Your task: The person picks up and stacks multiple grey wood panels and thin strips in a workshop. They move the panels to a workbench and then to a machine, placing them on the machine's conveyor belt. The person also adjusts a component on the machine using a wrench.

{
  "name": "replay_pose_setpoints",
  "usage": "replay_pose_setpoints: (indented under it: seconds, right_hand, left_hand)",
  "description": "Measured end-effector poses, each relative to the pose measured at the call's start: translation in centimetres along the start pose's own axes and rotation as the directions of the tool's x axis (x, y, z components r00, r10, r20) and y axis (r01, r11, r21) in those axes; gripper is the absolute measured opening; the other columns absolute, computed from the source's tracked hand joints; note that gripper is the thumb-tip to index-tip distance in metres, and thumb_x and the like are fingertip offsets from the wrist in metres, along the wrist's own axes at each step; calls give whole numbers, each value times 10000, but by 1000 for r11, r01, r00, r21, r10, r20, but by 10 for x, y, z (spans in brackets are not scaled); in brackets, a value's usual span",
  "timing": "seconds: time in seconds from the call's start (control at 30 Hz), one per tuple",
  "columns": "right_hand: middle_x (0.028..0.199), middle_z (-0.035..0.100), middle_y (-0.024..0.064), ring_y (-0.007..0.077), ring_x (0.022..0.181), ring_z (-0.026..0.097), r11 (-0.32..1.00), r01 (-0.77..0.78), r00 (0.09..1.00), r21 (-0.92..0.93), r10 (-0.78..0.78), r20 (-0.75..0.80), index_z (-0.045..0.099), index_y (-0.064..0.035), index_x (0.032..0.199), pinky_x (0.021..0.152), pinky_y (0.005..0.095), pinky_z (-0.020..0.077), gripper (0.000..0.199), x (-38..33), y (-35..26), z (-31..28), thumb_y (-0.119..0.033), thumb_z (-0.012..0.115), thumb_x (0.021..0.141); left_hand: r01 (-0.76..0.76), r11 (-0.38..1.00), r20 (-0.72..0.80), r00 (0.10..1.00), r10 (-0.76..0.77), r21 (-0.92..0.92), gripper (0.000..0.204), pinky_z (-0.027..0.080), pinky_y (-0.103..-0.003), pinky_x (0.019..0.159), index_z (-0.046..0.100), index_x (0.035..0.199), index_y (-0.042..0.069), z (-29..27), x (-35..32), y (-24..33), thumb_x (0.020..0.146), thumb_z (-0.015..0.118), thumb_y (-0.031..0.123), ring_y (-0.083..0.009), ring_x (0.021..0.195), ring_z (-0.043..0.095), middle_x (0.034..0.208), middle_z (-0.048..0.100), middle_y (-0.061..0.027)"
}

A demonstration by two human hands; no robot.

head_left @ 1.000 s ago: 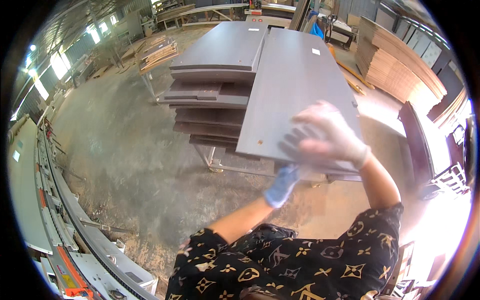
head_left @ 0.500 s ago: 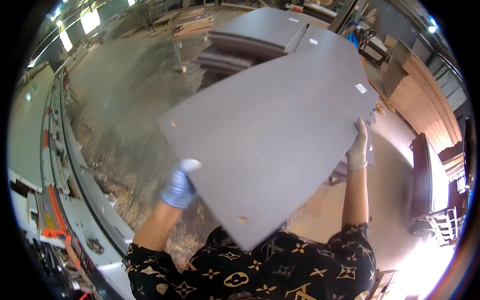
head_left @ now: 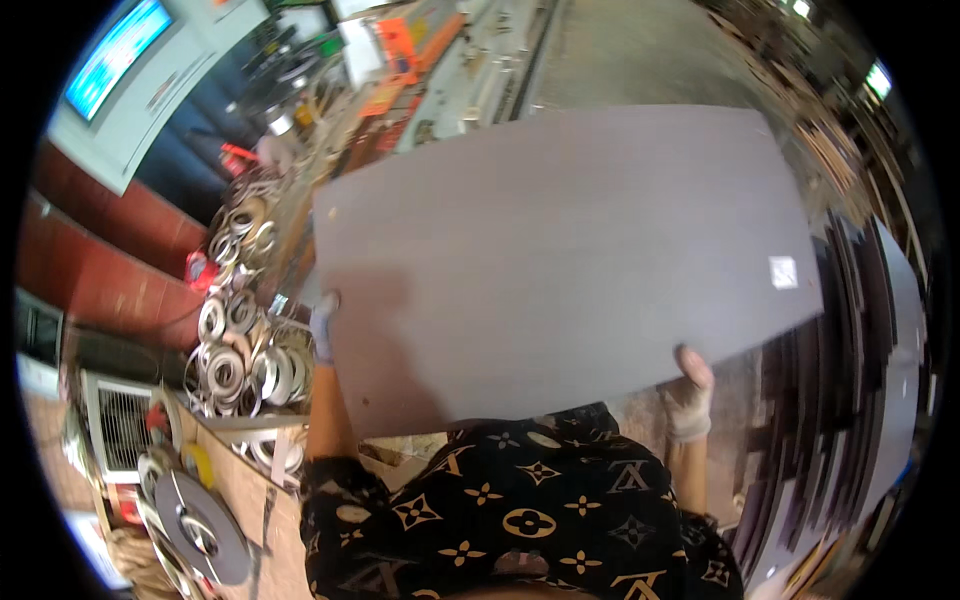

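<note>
A large grey rectangular panel (head_left: 560, 260) fills the middle of the view, held flat in front of my chest. My left hand (head_left: 322, 328), in a light glove, grips its left edge. Gripping the panel's lower right edge is my right hand (head_left: 690, 392), also gloved. A small white sticker (head_left: 783, 272) sits near the panel's right end. The panel hides most of both hands.
A stack of dark grey panels (head_left: 860, 400) stands at the right. Many rolls of edge banding (head_left: 240, 350) lie piled at the left on a brown bench (head_left: 240, 500). A machine with a blue screen (head_left: 115, 50) and a conveyor line (head_left: 470, 60) are behind.
I have turned to the left with the panel in both hands: the panel stack has gone from ahead to my right, and the machine and tape rolls have come into view.
</note>
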State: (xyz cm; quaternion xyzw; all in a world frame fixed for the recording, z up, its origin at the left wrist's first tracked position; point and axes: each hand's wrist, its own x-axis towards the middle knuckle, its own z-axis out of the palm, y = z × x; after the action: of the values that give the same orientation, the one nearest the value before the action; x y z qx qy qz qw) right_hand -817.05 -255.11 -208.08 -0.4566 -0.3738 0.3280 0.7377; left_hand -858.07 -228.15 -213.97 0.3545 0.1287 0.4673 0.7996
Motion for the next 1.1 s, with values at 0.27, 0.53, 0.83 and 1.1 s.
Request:
replay_pose_setpoints:
  seconds: [0.27, 0.53, 0.83, 1.1]
  right_hand:
    - [1235, 487, 95, 233, 1181, 446, 704, -710, 617, -20, 635, 466, 498, -79, 1186, 1017, 386, 363, 521, 100, 122, 144, 79, 590, 699]
    - [1203, 522, 94, 276, 1115, 493, 467, -873, 465, 142, 708, 532, 475, -67, 1198, 993, 428, 379, 443, 152, 225, 230, -94, 602, 775]
    - [1175, 479, 94, 293, 1058, 527, 537, -843, 505, -16, 802, 318, 229, -176, 1250, 777, 544, 495, 597, 184, 249, 282, -40, 585, 790]
    - [1396, 309, 91, 318, 1255, 310, 453, -891, 394, -23, 797, 458, 406, -132, 1304, 1005, 556, 258, 520, 259, 251, 287, -344, 521, 844]
  left_hand:
    - [-421, 902, -459, 822, 336, -94, 606, 410, -445, 943, 430, 1255, 5, -84, -234, -49, 781, 608, 338, -304, 1072, 516, 1196, 525, -165]
    - [-527, 844, -683, 653, 327, -99, 559, 444, -425, 910, 450, 1240, 23, -88, -216, -83, 787, 618, 304, -291, 1038, 538, 1176, 543, -141]
    - [-421, 907, -858, 455, 236, 26, 450, 450, -384, 879, 462, 1223, 106, -106, -155, -81, 822, 597, 260, -230, 1036, 524, 1149, 542, -60]
    - [-385, 913, -876, 476, 70, -136, 421, 412, -446, 961, 506, 1203, 77, -92, -87, -95, 826, 583, 248, -290, 1086, 520, 1195, 553, -93]
